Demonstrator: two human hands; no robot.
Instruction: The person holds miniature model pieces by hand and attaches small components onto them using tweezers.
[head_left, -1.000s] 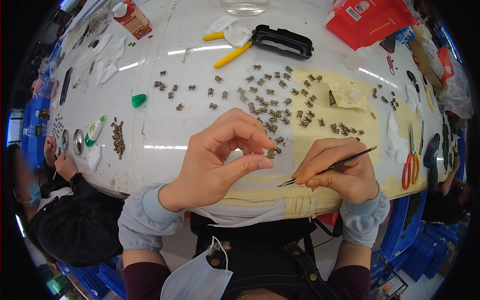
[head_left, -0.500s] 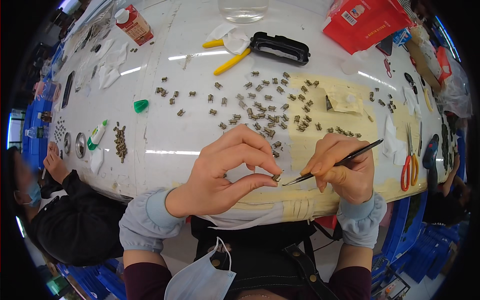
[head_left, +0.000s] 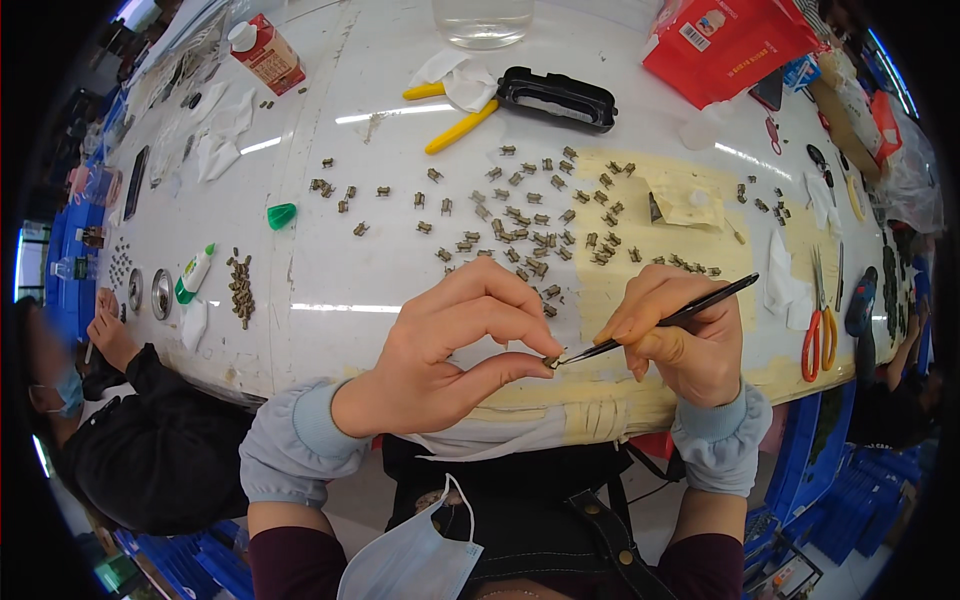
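Between the thumb and index finger of my left hand [head_left: 455, 345] is a tiny brownish metal part [head_left: 552, 361], mostly covered by the fingertips. My right hand [head_left: 685, 335] grips black tweezers [head_left: 690, 308] like a pen. Their pointed tips meet the small part, or lie just against it; which one is too fine to tell. Many similar small bronze-coloured parts [head_left: 520, 216] lie scattered on the white table beyond both hands, some on a yellow taped area [head_left: 640, 290].
Yellow-handled pliers [head_left: 460, 130] lie beside a black case [head_left: 558, 98]. Orange-handled scissors [head_left: 820, 340] are at the right. On the left are a glue bottle [head_left: 195, 272], a green cap [head_left: 282, 215] and a heap of parts [head_left: 240, 290]. A co-worker's hand [head_left: 112, 335] works at far left.
My right hand has shifted slightly left, bringing the tweezer tips from a small gap right up to the part. My left hand has barely moved.
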